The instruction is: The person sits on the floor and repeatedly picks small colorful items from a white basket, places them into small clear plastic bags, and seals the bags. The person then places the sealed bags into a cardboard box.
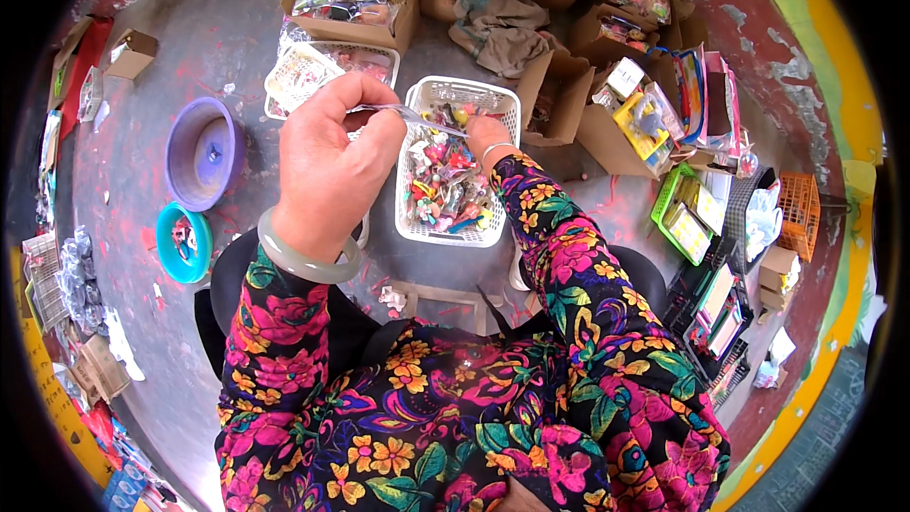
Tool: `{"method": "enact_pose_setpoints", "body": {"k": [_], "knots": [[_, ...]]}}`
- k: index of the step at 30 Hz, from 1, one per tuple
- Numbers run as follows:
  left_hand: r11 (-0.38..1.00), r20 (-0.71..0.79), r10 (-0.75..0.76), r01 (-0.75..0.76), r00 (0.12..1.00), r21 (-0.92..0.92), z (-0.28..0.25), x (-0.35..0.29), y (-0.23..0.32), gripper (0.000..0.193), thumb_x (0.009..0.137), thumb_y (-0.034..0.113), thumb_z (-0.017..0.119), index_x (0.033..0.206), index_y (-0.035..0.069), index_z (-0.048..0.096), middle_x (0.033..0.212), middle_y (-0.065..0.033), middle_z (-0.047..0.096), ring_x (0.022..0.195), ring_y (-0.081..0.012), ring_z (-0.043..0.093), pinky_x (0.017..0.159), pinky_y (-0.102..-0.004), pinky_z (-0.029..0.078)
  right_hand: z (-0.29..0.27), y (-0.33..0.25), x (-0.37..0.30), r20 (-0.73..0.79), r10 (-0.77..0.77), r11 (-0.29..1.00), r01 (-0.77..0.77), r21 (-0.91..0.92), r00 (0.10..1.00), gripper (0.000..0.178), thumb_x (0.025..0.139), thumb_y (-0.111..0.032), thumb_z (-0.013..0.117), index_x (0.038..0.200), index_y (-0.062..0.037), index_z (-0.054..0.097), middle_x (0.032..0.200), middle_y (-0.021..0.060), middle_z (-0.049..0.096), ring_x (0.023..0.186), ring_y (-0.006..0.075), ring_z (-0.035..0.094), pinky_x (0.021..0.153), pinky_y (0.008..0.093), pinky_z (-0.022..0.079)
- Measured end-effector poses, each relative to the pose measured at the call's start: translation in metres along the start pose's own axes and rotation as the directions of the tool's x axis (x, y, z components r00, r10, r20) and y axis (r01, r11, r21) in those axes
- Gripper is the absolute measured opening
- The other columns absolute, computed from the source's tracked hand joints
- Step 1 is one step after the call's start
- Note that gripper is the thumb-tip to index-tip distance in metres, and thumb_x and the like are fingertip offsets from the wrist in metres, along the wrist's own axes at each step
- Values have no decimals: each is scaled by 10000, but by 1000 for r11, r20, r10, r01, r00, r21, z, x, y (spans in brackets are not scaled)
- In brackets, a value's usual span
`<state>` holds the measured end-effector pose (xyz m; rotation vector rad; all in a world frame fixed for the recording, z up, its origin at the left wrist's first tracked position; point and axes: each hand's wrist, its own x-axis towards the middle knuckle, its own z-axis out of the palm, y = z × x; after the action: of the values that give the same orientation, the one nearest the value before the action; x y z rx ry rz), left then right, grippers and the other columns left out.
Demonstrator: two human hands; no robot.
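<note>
A thin clear plastic sleeve (417, 118) is pinched in the left hand (332, 166), its grip closed on one end, above the white basket (417, 228) of small colourful toys (445, 185). The right hand (485, 133) is curled at the far end. The sleeve is judged light, limp and slippery; it is best held by its edges.

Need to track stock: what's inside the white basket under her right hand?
The white basket holds a jumble of small colourful toys. The right hand reaches in at the far end, covering some pieces; lower layers are hidden.
</note>
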<state>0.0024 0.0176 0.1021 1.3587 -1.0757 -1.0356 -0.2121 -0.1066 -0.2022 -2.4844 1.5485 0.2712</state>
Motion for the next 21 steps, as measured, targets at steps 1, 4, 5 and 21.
{"method": "enact_pose_setpoints", "body": {"k": [1,4,5,21], "knots": [[1000,6,10,-11,1000,30,-1,-1,0,116,781,-7,486,866,-25,562,765,33,515,653,-15,437,564,-157,344,0,-4,2,12,-10,1000,10,-1,1000,178,788,-93,481,824,-25,642,817,168,641,770,301,633,659,379,510],[999,4,-16,16,1000,35,-3,-2,-1,115,779,-6,488,865,-27,562,766,30,517,655,-14,437,572,-157,349,-1,-11,3,39,-42,999,42,-10,998,177,785,-84,479,820,-19,639,791,170,641,723,304,637,627,388,513],[999,7,-30,30,1000,25,-2,-2,-1,114,778,-3,489,862,-26,563,761,31,517,653,-14,436,570,-158,348,-1,-10,2,34,-57,998,58,-15,998,178,787,-85,477,819,-19,639,788,169,641,723,303,637,627,387,512],[998,-31,-54,53,998,-27,-1,19,-16,89,725,70,557,723,-16,580,585,11,525,536,-42,440,478,-210,365,-240,-2,-33,278,-213,-78,-300,951,937,196,875,-142,503,929,46,521,868,170,618,724,187,630,670,252,534]]}}
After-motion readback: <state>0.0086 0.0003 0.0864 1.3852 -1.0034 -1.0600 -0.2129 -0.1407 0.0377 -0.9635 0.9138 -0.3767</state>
